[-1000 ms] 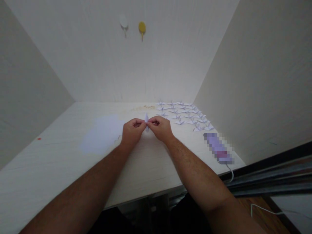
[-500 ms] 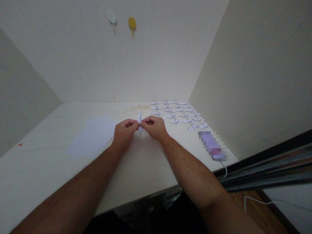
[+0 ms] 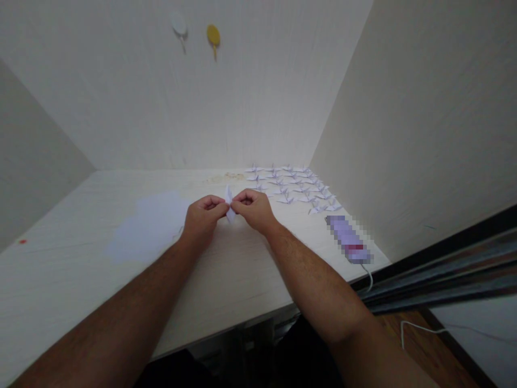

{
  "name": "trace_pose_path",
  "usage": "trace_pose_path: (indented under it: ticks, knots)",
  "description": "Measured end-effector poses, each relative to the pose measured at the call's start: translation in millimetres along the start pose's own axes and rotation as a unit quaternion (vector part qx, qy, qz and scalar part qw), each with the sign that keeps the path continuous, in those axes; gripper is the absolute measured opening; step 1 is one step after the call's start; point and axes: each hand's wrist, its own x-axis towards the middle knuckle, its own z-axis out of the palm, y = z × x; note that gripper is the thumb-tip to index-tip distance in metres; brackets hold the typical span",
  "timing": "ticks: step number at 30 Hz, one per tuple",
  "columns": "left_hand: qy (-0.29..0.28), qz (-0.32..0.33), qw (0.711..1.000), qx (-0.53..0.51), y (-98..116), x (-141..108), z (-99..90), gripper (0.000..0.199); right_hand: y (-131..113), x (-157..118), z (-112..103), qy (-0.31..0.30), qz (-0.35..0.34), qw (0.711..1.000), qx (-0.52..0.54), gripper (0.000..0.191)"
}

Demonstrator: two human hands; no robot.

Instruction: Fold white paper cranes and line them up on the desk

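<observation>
Left hand [image 3: 202, 218] and right hand [image 3: 255, 211] held folded white paper [image 3: 230, 216], each grip pinched closed, paper cranes [image 3: 286, 199] stood in rows on the desk [image 3: 226, 285].

The folded paper [image 3: 228, 194] and the paper cranes [image 3: 286, 200] are plain white — the surface [image 3: 238, 280] off-white with faint streaks. One hook [image 3: 214, 35] is mustard yellow, the other hook [image 3: 180, 25] whitish; the pixelated rectangle [image 3: 345, 234] is lilac — with a red patch.

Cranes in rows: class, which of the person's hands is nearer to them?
Right. The right hand is just in front of the leftmost cranes; the left hand is farther left, across the folded paper.
</observation>
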Motion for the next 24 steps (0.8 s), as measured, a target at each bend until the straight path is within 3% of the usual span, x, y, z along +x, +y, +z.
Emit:
trace_pose_path:
  ticks: [3, 11, 17, 24]
  knots:
    - [-0.025, -0.015, 0.999, -0.041, -1.0, 0.2, 0.0, 0.011, -2.4, -1.5, 0.4, -0.004, 0.01, 1.0, 0.022, 0.011]
    - [-0.002, -0.006, 1.0, 0.001, -7.7, 1.3, -2.6, 0.012, -5.7, -3.6, 5.0, 0.008, 0.036, 0.999, 0.015, 0.009]
    - [-0.007, -0.027, 0.998, -0.05, -2.7, -0.3, -1.1, 0.036, 0.5, -0.7, 8.6, 0.031, 0.049, 0.996, 0.074, 0.023]
    - [-0.011, -0.028, 0.999, -0.017, 1.3, -1.0, -0.3, 0.026, 8.6, 0.9, 7.4, 0.019, 0.043, 0.999, 0.022, 0.018]
